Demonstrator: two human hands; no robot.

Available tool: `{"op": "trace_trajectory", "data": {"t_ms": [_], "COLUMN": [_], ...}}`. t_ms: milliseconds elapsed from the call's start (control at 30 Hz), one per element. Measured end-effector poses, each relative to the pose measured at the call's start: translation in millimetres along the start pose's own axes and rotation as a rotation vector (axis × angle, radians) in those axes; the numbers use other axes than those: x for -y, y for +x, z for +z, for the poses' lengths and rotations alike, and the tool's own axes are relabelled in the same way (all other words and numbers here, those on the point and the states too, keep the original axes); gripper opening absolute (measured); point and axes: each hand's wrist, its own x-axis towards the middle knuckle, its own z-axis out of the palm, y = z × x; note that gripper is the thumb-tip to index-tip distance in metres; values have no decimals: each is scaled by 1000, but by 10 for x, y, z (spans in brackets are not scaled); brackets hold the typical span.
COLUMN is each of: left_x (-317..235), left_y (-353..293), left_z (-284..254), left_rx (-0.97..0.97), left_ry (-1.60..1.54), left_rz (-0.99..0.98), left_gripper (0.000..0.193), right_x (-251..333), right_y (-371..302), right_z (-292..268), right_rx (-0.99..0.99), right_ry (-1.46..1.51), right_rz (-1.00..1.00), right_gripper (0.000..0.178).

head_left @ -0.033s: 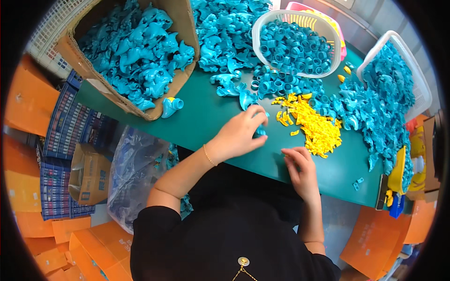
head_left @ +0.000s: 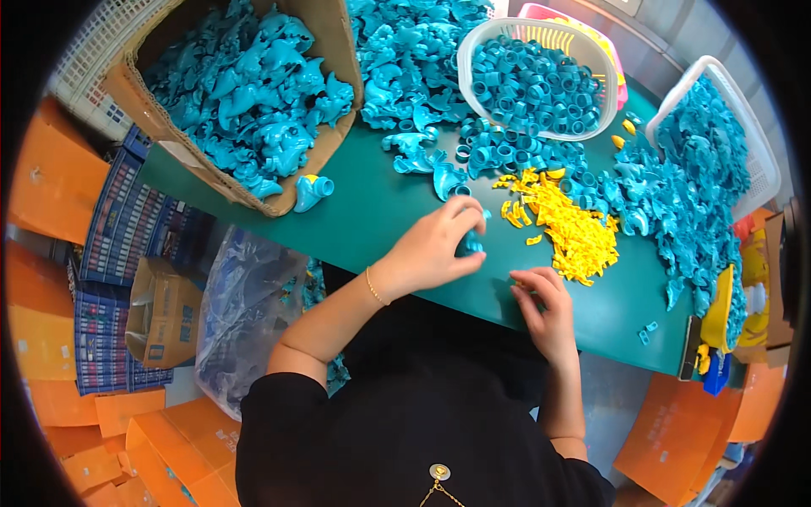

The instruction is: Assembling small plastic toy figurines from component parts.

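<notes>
My left hand is curled over the near part of the table, holding a small teal plastic part between fingers and thumb. Its fingers cover most of that part. To the right, my right hand hovers at the table's near edge with thumb and fingertips pinched together. What they hold, if anything, is too small to make out. A heap of small yellow pieces lies just beyond the right hand. Past the left fingertips rests a curved teal shell part among teal rings.
On the green table stand a carton of teal parts, a white basket of rings and a tipped white basket spilling teal pieces. One teal part with yellow lies beside the carton. Orange boxes flank the table below.
</notes>
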Motion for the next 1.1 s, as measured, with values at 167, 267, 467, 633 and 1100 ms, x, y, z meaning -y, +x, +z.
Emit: {"op": "trace_trajectory", "data": {"t_ms": [167,267,467,633,1100], "left_x": [-127,-118,-68,-86,-242], "left_y": [-365,-475,-597,-501,-516], "left_z": [202,187,95,78,487], "left_rx": [-96,-167,-278,-206,-358], "left_ry": [-732,-877,-157,-47,113], "left_rz": [-202,-285,-168,73,74], "left_gripper": [31,31,55,65,50], "right_x": [-103,-60,-164,-32,-58], "right_y": [-25,-3,4,0,112], "right_z": [63,51,85,111,295], "right_rx": [-110,-125,-176,-193,-89], "right_ry": [63,-186,-310,-86,-47], "right_rz": [22,-77,-219,-32,-12], "right_gripper": [11,13,14,14,13]}}
